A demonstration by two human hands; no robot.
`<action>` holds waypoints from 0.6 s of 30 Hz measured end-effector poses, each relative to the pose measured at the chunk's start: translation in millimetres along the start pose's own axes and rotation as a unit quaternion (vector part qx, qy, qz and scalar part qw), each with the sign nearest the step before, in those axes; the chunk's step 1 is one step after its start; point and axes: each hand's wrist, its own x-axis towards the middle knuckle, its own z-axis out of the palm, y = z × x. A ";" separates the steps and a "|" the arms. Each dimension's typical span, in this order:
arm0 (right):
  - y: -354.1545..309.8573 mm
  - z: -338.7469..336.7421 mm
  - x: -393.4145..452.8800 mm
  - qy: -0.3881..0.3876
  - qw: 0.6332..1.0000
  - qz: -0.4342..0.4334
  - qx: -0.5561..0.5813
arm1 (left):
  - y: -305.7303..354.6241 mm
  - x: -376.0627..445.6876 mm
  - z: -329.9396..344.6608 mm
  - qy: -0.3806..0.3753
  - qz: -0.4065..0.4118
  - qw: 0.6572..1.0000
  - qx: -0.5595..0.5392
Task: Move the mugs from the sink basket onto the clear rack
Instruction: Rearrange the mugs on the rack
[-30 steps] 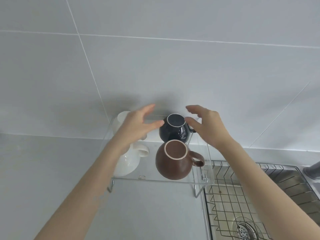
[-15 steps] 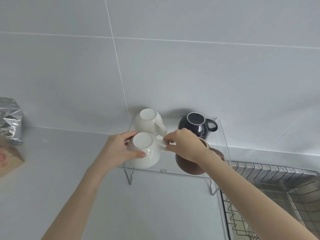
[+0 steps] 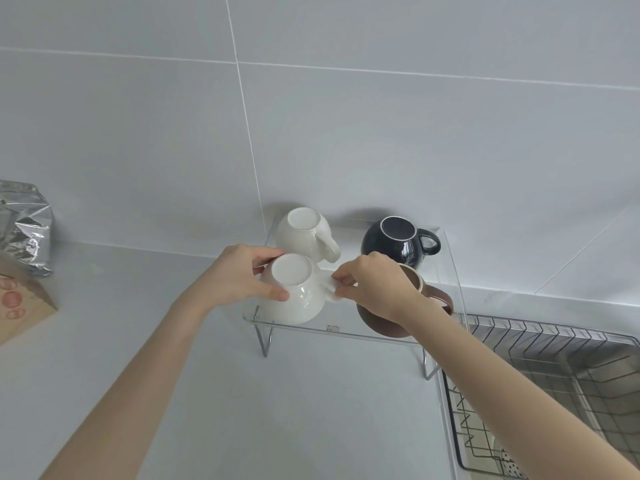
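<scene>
Left hand (image 3: 239, 278) cups the inverted front white mug (image 3: 294, 292) on the clear rack (image 3: 346, 332); right hand (image 3: 375, 287) pinches its handle, likely aligning it.

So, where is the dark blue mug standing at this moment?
The dark blue mug stands upside down at the back right corner of the clear rack, right of the rear white mug and just behind the brown mug.

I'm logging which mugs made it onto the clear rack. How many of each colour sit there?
White mugs: 2, rear one, front one held by left hand and right hand
Dark navy mug: 1
Brown mug: 1
Total: 4
</scene>
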 end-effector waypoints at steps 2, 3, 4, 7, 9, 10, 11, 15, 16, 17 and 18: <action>0.3 0.5 -0.8 0.002 1.000 -0.002 0.002 | -2.3 -0.5 0.9 -0.002 0.000 1.000 -0.003; 0.7 0.6 -0.9 0.005 1.000 -0.004 0.003 | -3.4 -1.0 1.5 -0.004 0.003 1.000 -0.009; 0.9 0.6 -1.1 0.005 1.000 -0.005 0.004 | -4.3 -1.4 2.4 -0.005 0.006 1.000 -0.017; 1.6 0.6 -1.4 0.002 1.000 -0.003 0.003 | -7.0 0.0 3.9 0.003 0.004 0.999 -0.032; 0.3 -1.5 -2.0 -0.008 1.000 -0.005 0.003 | -6.6 -0.1 3.9 -0.001 0.002 1.000 -0.031; -0.3 -3.1 -2.3 -0.019 1.000 -0.005 0.004 | -6.4 -1.3 3.1 -0.006 0.002 1.000 -0.029; -1.1 -6.3 -1.9 -0.035 0.999 -0.007 0.004 | -5.8 -1.7 1.8 -0.014 -0.001 0.999 -0.030; 3.1 -22.1 16.0 0.014 0.998 0.010 0.064 | 10.1 8.3 -10.3 -0.003 -0.034 0.997 -0.074; 4.7 -25.5 24.9 0.056 0.994 0.026 0.087 | 13.6 17.6 -14.1 0.032 -0.038 0.996 -0.074; 6.0 -27.1 33.7 0.086 0.990 0.042 0.104 | 14.5 28.1 -17.5 0.058 -0.038 0.995 -0.070; 6.6 -27.6 41.8 0.098 0.987 0.058 0.116 | 15.4 39.0 -20.4 0.070 -0.033 0.995 -0.065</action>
